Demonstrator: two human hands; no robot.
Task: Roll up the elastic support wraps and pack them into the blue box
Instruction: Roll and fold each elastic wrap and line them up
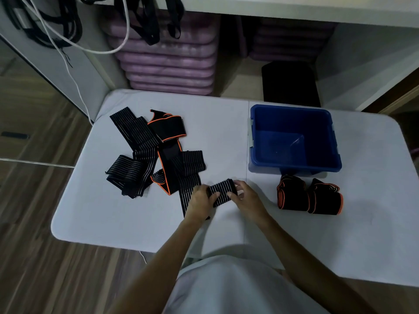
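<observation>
Seen from the head camera, a person is standing over a white worktop (pixel 226 123), both hands working a striped wrap (pixel 223 192). The left hand (pixel 201 200) is curling its grip around the roll's left end, while the right hand (pixel 246 199) is pinching the right end, the wrap's loose tail trailing down under the left wrist. A heap of unrolled wraps (pixel 156 152), some striped, some orange-edged, is lying just left of the hands. Two rolled orange-edged wraps (pixel 309 197) are sitting side by side, touching, right of the hands and just in front of the blue box (pixel 294 141), which is standing open at the worktop's far right.
</observation>
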